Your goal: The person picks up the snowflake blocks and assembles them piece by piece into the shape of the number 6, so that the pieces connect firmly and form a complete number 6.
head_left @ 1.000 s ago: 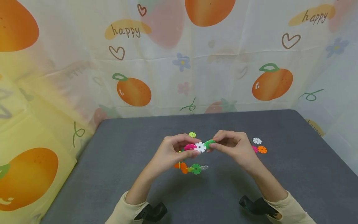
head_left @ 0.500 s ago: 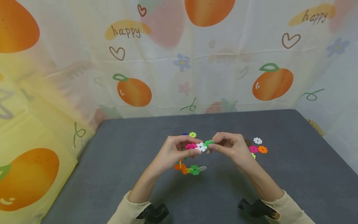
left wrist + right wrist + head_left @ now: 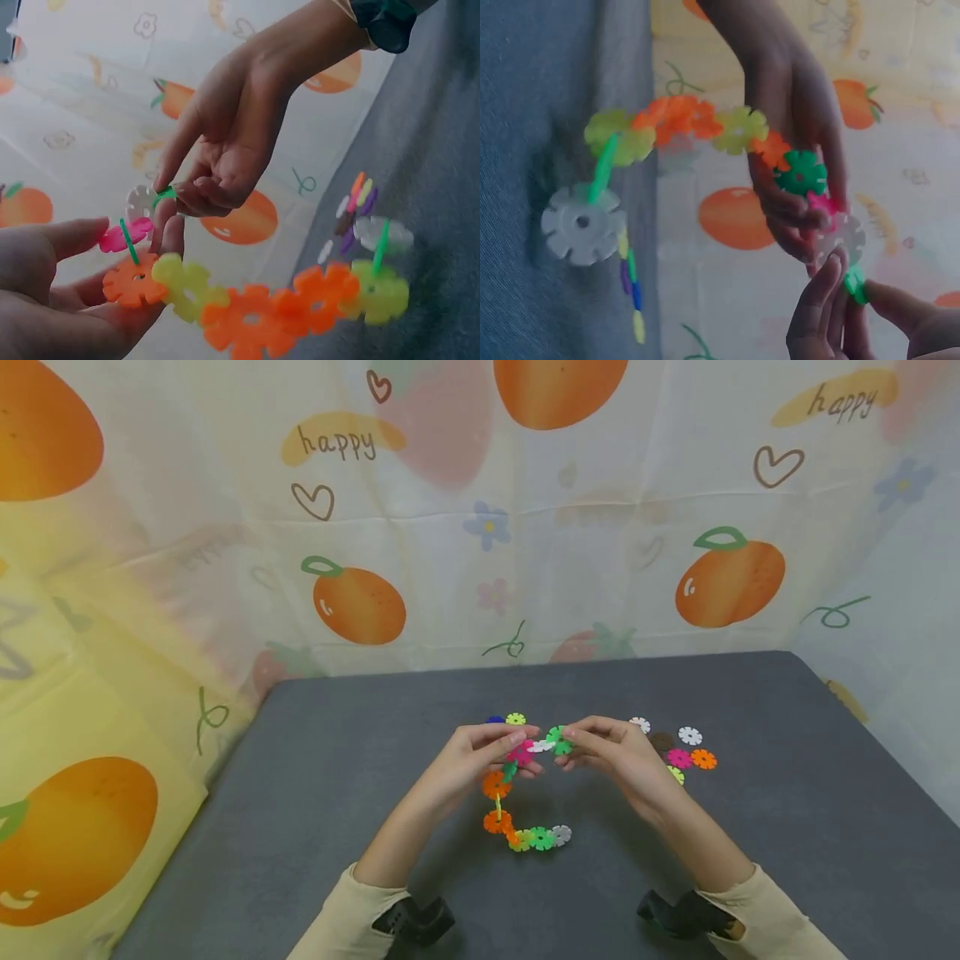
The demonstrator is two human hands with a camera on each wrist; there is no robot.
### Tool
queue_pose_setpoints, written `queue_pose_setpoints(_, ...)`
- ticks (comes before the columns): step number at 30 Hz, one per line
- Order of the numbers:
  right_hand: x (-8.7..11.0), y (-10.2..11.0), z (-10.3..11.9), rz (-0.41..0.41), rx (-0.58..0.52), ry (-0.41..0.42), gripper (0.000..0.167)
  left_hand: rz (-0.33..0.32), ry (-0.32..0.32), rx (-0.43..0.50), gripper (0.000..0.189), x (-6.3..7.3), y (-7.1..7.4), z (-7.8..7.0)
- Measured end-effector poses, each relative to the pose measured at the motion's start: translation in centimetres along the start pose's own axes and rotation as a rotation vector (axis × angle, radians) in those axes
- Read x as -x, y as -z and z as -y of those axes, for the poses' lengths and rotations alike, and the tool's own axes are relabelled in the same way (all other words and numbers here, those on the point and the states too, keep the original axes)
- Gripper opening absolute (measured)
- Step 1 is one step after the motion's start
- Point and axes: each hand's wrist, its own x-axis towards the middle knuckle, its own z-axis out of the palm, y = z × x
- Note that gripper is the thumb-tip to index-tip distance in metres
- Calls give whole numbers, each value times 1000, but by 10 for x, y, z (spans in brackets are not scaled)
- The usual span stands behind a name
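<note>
A chain of flower-shaped interlocking discs hangs between both hands over the table. My left hand (image 3: 476, 764) pinches the pink disc (image 3: 519, 752) near the chain's upper end. A white disc (image 3: 139, 201), slotted to the pink one, links it to a green disc (image 3: 559, 740). With thumb and fingers, my right hand (image 3: 618, 750) pinches that green disc; its fingertips partly cover it in the right wrist view. Below the left hand the chain runs through dark green (image 3: 801, 172), orange (image 3: 497, 785) and yellow discs, then bends right to a translucent white disc (image 3: 583, 223) at its free end.
On the grey table (image 3: 322, 827), right of the right hand, lie several loose discs, among them a white one (image 3: 690, 736), a pink one (image 3: 679, 758) and an orange one (image 3: 703, 759). Yellow (image 3: 515, 718) and blue (image 3: 496, 720) discs lie behind the left hand.
The held discs have turned, so the white one now appears nearly edge-on. The chain's tail has swung lower and nearer in the head view. The right hand has shifted slightly left, uncovering loose discs.
</note>
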Motion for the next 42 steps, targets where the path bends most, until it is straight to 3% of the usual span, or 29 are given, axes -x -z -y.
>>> queue_pose_setpoints(4,-8,0,-14,1,-9,-59,37,-33,37,32,43,-10,8,18)
queue_pose_setpoints(10,-17,2,-34,24,18,-64,41,-86,68,4,33,-20,17,38)
queue_pose_setpoints(16,-25,9,-52,114,140,-95,41,-245,103,21,28,-28,23,64)
queue_pose_setpoints(21,-26,10,-60,308,375,-58,31,-323,105,-16,30,-31,26,79)
queue_pose_setpoints(24,-27,9,-62,450,429,-48,26,-322,106,-44,32,-31,27,84)
queue_pose_setpoints(26,-28,9,-63,497,421,-55,26,-317,118,-46,31,-31,28,85)
queue_pose_setpoints(29,-30,10,-64,437,400,-58,28,-299,136,-42,30,-31,28,84)
queue_pose_setpoints(33,-36,11,-66,240,379,-10,29,-236,161,-60,29,-31,31,83)
queue_pose_setpoints(38,-52,9,-70,36,334,22,31,-111,217,-139,29,-29,42,84)
queue_pose_setpoints(42,-68,1,-73,-72,332,27,35,30,229,-187,29,-24,53,87)
